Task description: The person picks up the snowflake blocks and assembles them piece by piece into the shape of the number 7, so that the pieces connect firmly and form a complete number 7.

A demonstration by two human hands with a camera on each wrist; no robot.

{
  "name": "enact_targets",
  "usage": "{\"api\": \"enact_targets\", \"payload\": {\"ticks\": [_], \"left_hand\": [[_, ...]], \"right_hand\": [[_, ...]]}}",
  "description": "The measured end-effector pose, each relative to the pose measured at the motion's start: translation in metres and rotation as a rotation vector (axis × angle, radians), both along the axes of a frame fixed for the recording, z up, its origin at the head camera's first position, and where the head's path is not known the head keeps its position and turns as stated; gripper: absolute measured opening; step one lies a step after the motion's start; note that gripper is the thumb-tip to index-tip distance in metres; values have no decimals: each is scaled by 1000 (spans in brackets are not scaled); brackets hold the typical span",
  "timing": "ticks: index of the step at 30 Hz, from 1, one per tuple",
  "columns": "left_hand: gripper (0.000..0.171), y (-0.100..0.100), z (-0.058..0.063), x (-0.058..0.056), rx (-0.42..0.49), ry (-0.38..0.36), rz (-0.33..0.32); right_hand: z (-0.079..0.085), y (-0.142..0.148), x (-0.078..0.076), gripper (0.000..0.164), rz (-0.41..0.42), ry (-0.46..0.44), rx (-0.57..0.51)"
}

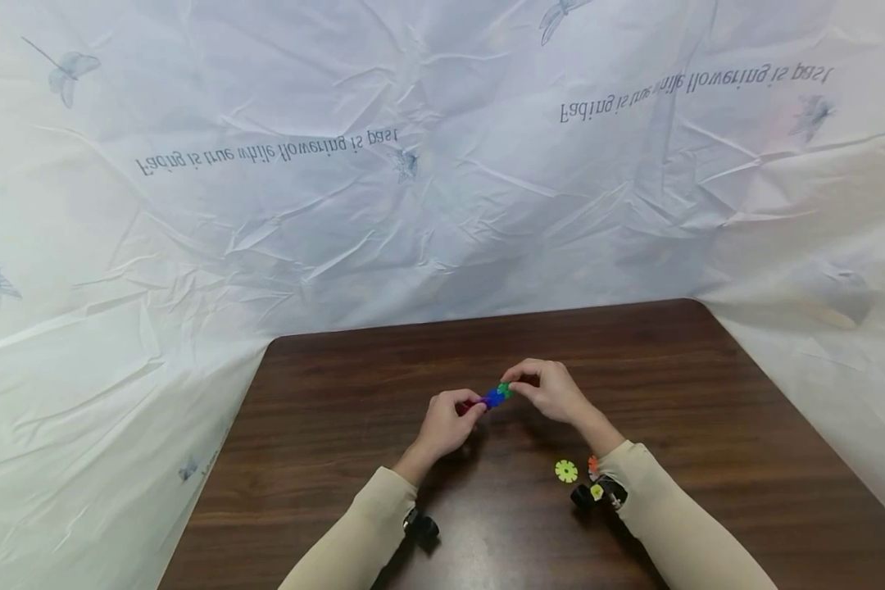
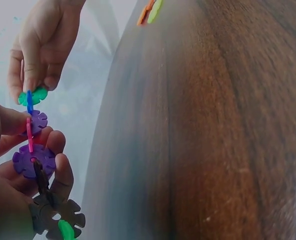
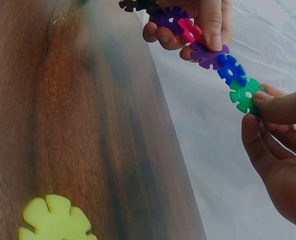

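Note:
A chain of interlocking plastic snowflake discs stretches between the two hands above the table. In the right wrist view it runs from a green disc point(image 3: 244, 96) through a blue disc point(image 3: 231, 70), a purple disc point(image 3: 206, 56), a pink disc point(image 3: 189, 31) and a second purple disc point(image 3: 167, 20). Dark discs point(image 2: 70, 215) continue it beneath the left palm, with a bit of green point(image 2: 66, 230) at that end. My left hand point(image 1: 446, 422) pinches the chain at the purple disc beside the pink one. Thumb and fingertips of my right hand point(image 1: 553, 392) pinch the green disc at the other end.
Loose on the brown table point(image 1: 339, 369) lie a yellow disc point(image 1: 566, 471) and an orange disc point(image 1: 593, 465), close to the right wrist. A white printed sheet point(image 1: 428, 229) hangs behind the table and along its sides.

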State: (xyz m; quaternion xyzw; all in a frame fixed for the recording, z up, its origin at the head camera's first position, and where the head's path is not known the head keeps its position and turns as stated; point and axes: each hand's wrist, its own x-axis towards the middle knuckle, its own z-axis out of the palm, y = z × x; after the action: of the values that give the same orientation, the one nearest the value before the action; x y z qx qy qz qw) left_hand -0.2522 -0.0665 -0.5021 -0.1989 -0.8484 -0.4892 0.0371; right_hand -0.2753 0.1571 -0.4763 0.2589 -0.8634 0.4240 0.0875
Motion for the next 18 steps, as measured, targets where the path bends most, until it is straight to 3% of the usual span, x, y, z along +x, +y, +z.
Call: {"api": "enact_targets", "payload": {"ticks": [7, 18], "left_hand": [[11, 0, 0, 2, 4, -15, -10], [11, 0, 3, 3, -10, -37, -1]], "right_hand": [[2, 3, 2, 14, 37, 16, -4], [4, 7, 4, 14, 78, -31, -51]]}}
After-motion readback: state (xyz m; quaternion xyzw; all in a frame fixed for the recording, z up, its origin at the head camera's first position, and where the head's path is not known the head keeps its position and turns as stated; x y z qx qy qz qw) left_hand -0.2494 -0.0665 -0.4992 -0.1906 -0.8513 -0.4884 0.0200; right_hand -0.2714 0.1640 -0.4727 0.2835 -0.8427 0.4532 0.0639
